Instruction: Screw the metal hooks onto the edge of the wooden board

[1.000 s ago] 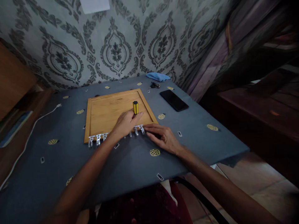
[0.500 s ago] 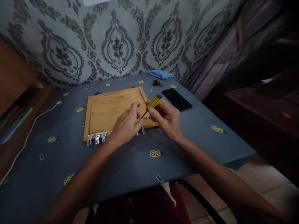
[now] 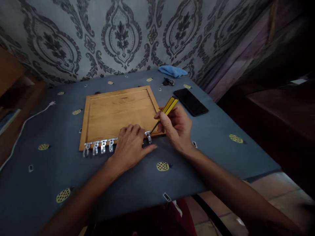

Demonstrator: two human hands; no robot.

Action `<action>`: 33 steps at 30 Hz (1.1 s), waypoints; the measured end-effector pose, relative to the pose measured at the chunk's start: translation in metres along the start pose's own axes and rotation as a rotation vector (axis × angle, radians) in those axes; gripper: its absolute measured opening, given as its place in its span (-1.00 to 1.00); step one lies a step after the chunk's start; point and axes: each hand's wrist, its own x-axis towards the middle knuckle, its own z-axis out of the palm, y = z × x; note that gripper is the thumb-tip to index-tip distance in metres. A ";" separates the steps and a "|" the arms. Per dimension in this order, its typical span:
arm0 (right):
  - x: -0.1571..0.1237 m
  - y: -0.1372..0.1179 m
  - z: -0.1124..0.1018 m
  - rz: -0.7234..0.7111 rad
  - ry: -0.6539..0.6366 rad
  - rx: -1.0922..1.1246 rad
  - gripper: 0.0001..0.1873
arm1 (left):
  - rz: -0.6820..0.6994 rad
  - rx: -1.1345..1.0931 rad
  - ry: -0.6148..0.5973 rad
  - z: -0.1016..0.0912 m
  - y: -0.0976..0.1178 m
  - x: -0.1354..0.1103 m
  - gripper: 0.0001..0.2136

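A wooden board (image 3: pixel 115 111) with a raised frame lies on the table, with a row of metal hooks (image 3: pixel 103 146) along its near edge. My left hand (image 3: pixel 130 144) rests flat over the middle of that row, thumb stretched out to the right, covering some of the hooks. My right hand (image 3: pixel 178 129) grips a yellow-and-black screwdriver (image 3: pixel 169 106). The tool slants down to the left, its tip at the rightmost hook (image 3: pixel 148 137); whether it sits in a screw is too small to tell.
To the right of the board lies a black phone (image 3: pixel 190 101). Keys (image 3: pixel 168 82) and a blue cloth (image 3: pixel 173 70) are at the back. A white cable (image 3: pixel 31 118) runs along the left side. The table's right edge (image 3: pixel 246 141) drops to a tiled floor.
My left hand has moved from by the screwdriver tip down onto the hook row, its fingers now laid flat. The screwdriver tip has come down to the rightmost hook. The view has shifted slightly.
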 end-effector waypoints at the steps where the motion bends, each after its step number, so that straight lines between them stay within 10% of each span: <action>1: -0.001 0.001 -0.001 0.002 -0.002 -0.006 -0.68 | 0.003 0.009 0.011 0.001 0.000 0.000 -0.52; 33: -0.007 0.009 -0.005 0.002 -0.150 -0.109 -0.76 | 0.003 0.039 0.000 0.001 0.004 0.001 -0.62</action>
